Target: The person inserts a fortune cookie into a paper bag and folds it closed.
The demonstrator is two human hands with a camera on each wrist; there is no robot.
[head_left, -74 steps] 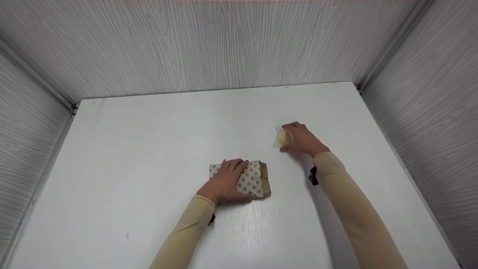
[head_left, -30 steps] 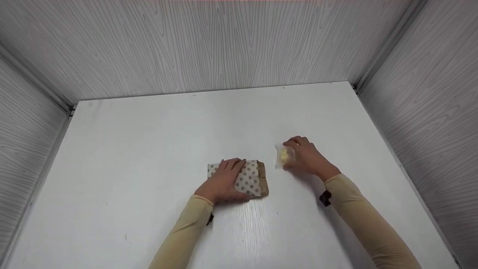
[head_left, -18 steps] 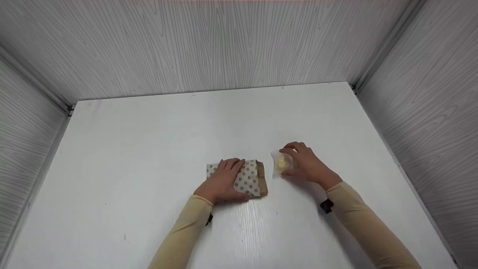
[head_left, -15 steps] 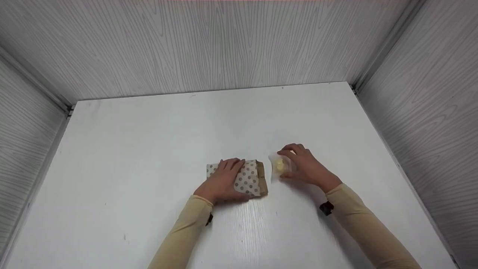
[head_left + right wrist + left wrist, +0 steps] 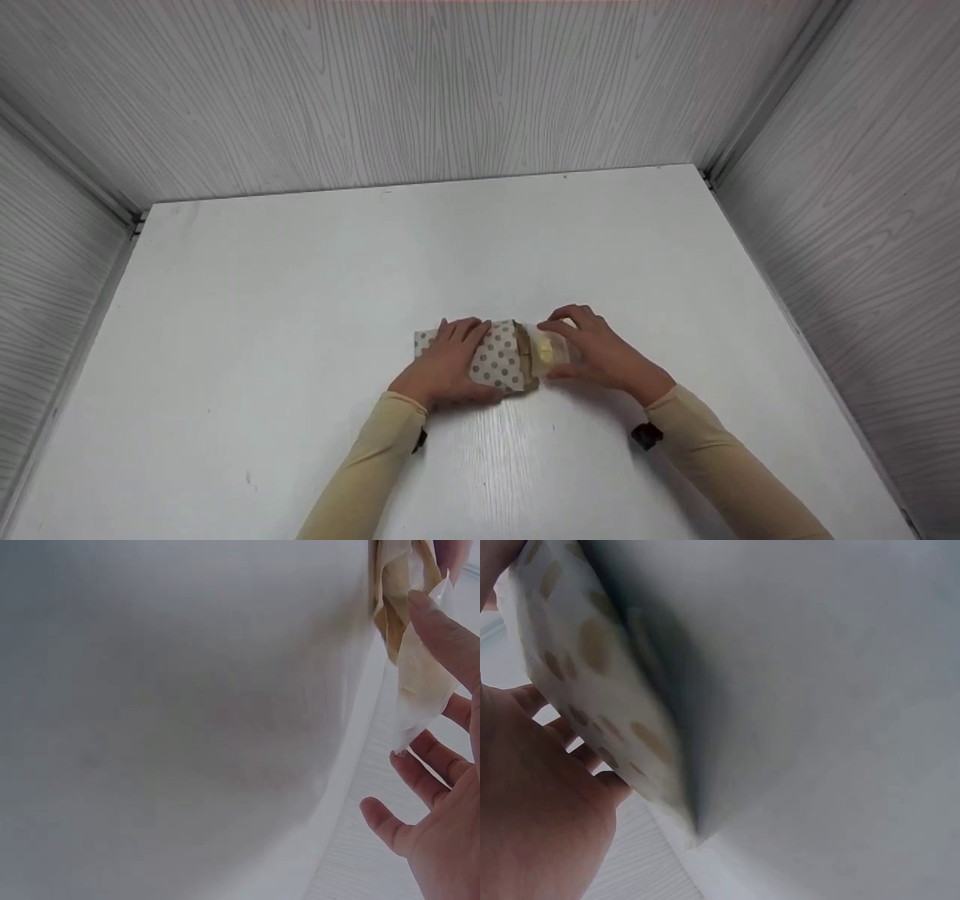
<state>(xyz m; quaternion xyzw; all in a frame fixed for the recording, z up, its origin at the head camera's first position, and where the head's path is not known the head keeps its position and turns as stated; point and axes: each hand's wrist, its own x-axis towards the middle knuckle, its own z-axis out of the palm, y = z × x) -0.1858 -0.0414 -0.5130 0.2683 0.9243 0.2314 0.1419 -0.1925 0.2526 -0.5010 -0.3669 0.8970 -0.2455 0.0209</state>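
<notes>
A white paper bag with grey dots (image 5: 496,364) lies on the table, its brown open mouth (image 5: 526,356) facing right. My left hand (image 5: 448,366) grips it from above, thumb along the near edge and fingers over the far edge. At the bag's mouth, my right hand (image 5: 604,352) holds a small translucent packet (image 5: 545,352) with something pale yellow inside. The packet's left edge overlaps the mouth in the head view. In the right wrist view, thumb and fingers hold the packet (image 5: 420,686) right by the brown paper (image 5: 394,622).
The white table (image 5: 300,300) stretches around both hands. Grey wood-grain panels stand at the back (image 5: 420,90), on the left (image 5: 52,285) and on the right (image 5: 862,225).
My right hand has carried the translucent packet left and toward me, from the upper right of the bag to its open mouth. My left hand has stayed on the bag.
</notes>
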